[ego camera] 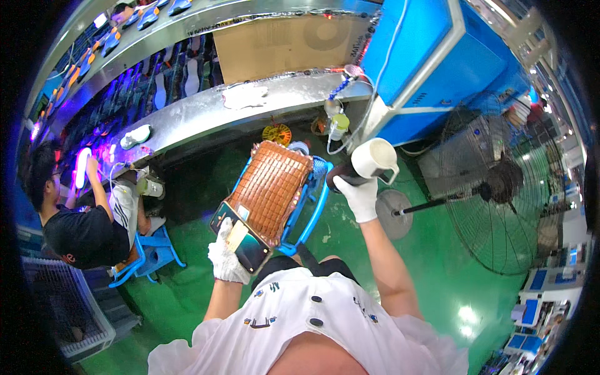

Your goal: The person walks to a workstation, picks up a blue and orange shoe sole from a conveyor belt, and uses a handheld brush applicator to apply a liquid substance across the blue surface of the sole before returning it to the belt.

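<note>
In a white knit glove, my left hand (227,255) holds a smartphone (253,255) with its lit screen up, and a small pale yellow slip lies over the screen. My right hand (360,194), also gloved in white, grips a dark item (341,176), possibly a bottle or tumbler, together with a white mug (372,157) that has a handle. Between my hands stands a blue plastic chair (311,220) bearing a brown tiled seat mat (272,187). The phone's upper edge overlaps the mat's near corner.
Ahead runs a metal conveyor bench (197,112) with shoe soles, a cardboard sheet (286,47) and a white glove (244,96). A blue machine (422,61) stands front right, beside a large floor fan (501,183). At left, a seated co-worker (84,225) handles a sole near a plastic crate (89,337).
</note>
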Motion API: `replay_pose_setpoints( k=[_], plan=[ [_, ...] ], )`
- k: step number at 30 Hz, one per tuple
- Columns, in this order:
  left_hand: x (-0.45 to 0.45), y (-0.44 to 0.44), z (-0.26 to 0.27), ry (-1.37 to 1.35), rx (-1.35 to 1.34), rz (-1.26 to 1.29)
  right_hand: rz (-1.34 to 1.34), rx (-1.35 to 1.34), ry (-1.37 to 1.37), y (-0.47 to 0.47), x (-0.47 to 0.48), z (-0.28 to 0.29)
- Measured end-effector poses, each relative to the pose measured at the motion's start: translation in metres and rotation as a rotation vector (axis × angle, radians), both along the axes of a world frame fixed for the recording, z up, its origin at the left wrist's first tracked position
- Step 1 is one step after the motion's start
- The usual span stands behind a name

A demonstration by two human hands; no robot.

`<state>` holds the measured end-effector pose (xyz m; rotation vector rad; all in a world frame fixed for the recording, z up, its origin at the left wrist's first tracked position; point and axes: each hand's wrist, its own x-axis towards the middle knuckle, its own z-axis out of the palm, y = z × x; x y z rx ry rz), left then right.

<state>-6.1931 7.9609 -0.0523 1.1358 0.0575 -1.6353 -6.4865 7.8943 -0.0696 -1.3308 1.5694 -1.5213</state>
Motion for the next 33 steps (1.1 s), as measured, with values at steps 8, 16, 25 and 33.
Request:
replay_pose_setpoints(
  k=[8, 16, 25, 33],
  plan=[
    [-0.024, -0.040, -0.008, 0.105, -0.082, 0.220, -0.067, -0.004, 0.150, -0.215, -0.024, -0.043],
    [-0.069, -0.038, -0.020, -0.210, 0.246, 0.642, -0.063, 0.048, 0.177, -0.422, -0.041, -0.128],
    [-0.131, -0.060, -0.016, -0.257, 0.169, 0.741, -0.135, 0.058, 0.221, -0.504, -0.047, -0.146],
    [-0.142, -0.002, -0.071, -0.326, 0.245, 0.887, -0.183, 0.245, 0.180, -0.492, -0.055, -0.152]
  ],
)
